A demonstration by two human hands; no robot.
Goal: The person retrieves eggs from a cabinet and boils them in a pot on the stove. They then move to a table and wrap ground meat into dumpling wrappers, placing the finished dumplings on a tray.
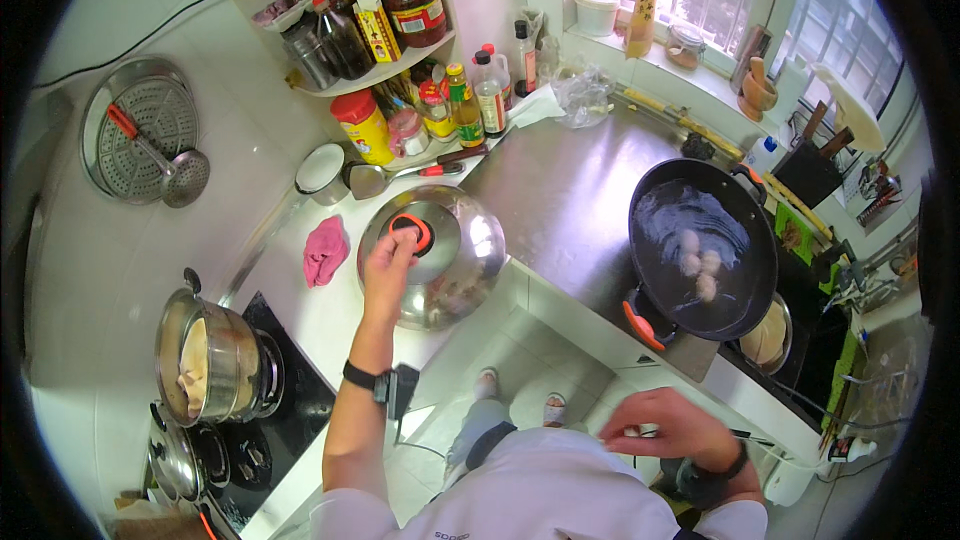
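My left hand (388, 262) grips the red-and-black knob (420, 231) of a large domed steel lid (457, 300). The lid rests on the white counter and reaches out to its front edge. My right hand (664, 426) is in front of my body at the right, its fingers curled and blurred. Whether it holds something small cannot be made out. Beyond it stands a black two-handled wok (701, 202) with orange-trimmed handles. Clear liquid covers the wok's bottom, with several egg-like round things (705, 287) in it.
On the left hob (296, 382) stands a steel pot (225, 367) with pale pieces inside. A pink cloth (325, 251) and a spatula (369, 181) lie by the lid. Sauce bottles (466, 109) line the back corner. A knife block (806, 172) stands beyond the wok.
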